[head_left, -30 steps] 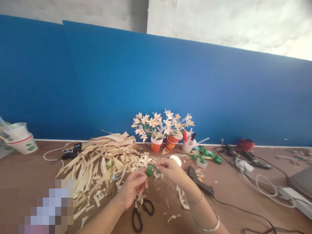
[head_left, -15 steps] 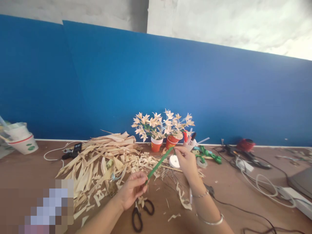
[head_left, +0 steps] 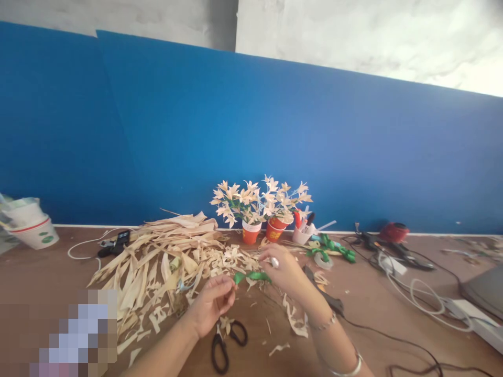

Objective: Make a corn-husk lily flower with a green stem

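A short length of green ribbon (head_left: 253, 275) sags, slightly twisted, between my two hands. My left hand (head_left: 214, 303) pinches its left end between thumb and forefinger. Over the other end, my right hand (head_left: 286, 272) has its fingers bent down, and the ribbon runs in under them; the exact grip is hidden. Below my left hand, black-handled scissors (head_left: 220, 353) lie on the table with a pale husk flower (head_left: 225, 324) over their blades. A dark tool with a cord (head_left: 334, 303) shows behind my right forearm.
Dried husks (head_left: 157, 256) and scraps heap up at left. Two red cups (head_left: 251, 234) of pale flowers stand by the blue partition (head_left: 251, 125), beside a pen cup (head_left: 301, 235) and green ribbon pieces (head_left: 346, 254). Cables and a white power strip (head_left: 477, 319) lie right.
My right hand has come down and turned over, bringing the ribbon's far end lower. The ribbon was stretched straight on a slant and is now slack and nearly level.
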A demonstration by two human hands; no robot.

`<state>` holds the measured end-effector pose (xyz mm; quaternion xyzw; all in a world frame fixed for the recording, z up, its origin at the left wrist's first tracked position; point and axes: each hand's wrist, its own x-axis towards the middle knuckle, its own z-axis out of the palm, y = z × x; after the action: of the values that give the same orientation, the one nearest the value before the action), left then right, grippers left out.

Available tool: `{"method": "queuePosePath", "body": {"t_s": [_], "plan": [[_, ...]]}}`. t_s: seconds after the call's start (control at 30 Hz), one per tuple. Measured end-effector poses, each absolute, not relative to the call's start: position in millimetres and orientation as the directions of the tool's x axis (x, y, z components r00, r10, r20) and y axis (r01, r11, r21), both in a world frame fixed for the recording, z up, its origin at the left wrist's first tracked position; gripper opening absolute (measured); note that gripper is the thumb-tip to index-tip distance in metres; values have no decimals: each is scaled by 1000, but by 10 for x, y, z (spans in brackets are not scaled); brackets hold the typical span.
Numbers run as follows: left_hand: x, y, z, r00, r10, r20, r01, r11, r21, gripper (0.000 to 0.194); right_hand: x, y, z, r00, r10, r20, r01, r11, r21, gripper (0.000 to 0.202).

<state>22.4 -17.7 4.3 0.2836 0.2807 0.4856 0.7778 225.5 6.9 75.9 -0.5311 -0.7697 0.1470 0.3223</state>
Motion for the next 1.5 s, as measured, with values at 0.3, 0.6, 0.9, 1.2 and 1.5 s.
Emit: {"method": "queuePosePath", "body": {"t_s": [0.3,0.6,0.9,1.2,1.5], "plan": [[218,-215,132,353,911,-215,-556,389,735,23,1847,-49,717,-476,867,146,382,354,-854,26],[274,-233,149,353,911,-213,-494,375,784,25,1951,-7,636,-438,899,0,535,261,-803,15],[270,-186,88,261,943,-205,-513,315,799,24,1995,64,660,-331,940,87,307,194,-932,6],[277,-197,70,272,940,-205,-502,320,804,22,1791,38,593,-270,962,-32,-5,-35,-999,21],[288,-208,77,292,939,-181,-490,310,815,19,1764,70,539,-269,963,5,-98,-22,-995,23]]}}
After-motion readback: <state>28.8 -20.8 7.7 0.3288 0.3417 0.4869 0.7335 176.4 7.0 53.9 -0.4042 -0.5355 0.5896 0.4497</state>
